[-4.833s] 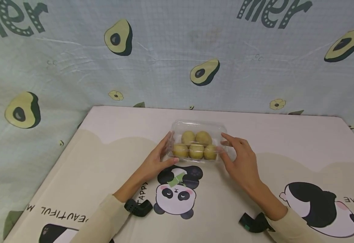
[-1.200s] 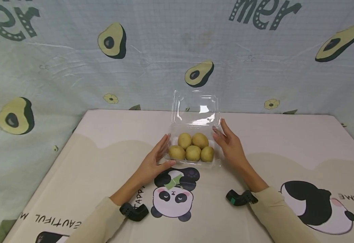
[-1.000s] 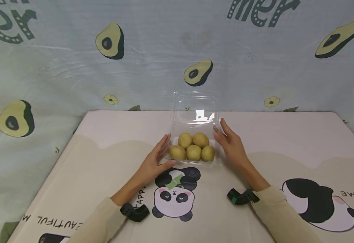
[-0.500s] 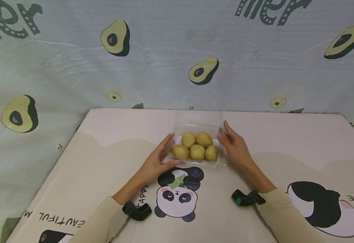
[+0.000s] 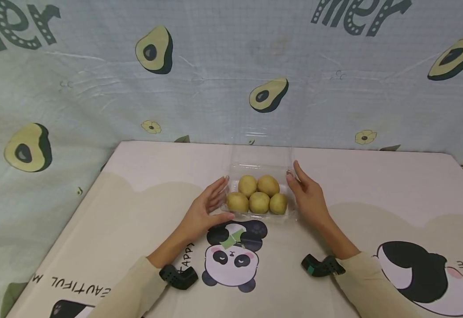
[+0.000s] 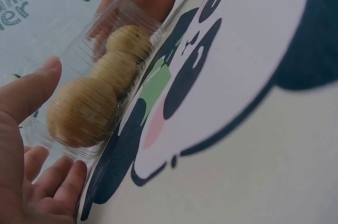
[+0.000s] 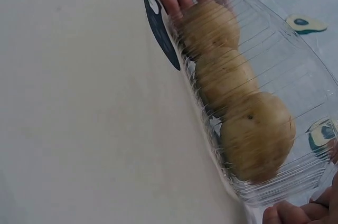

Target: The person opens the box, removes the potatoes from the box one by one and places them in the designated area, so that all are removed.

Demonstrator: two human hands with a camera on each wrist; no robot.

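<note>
A clear plastic box (image 5: 251, 167) sits on the table with several yellow-brown potatoes (image 5: 259, 202) inside, two behind the front row. Its see-through lid (image 5: 261, 134) stands raised at the back, faint against the backdrop. My left hand (image 5: 203, 214) holds the box's left end, fingers along the side wall and thumb (image 6: 39, 86) by the front corner. At the right end, my right hand (image 5: 310, 198) grips the box near its back corner, thumb at the rim and forefinger reaching behind. In the right wrist view, curled fingertips (image 7: 290, 213) touch the box's near end.
A light tablecloth (image 5: 168, 168) printed with pandas covers the table. Behind it hangs a pale backdrop (image 5: 215, 44) with avocado prints, and the raised lid overlaps it in the head view. Each wrist wears a black camera (image 5: 179, 277).
The lid lay over the potatoes in the oldest frame and now stands up at the back. My right hand has shifted toward the box's back right corner; the left stays put.
</note>
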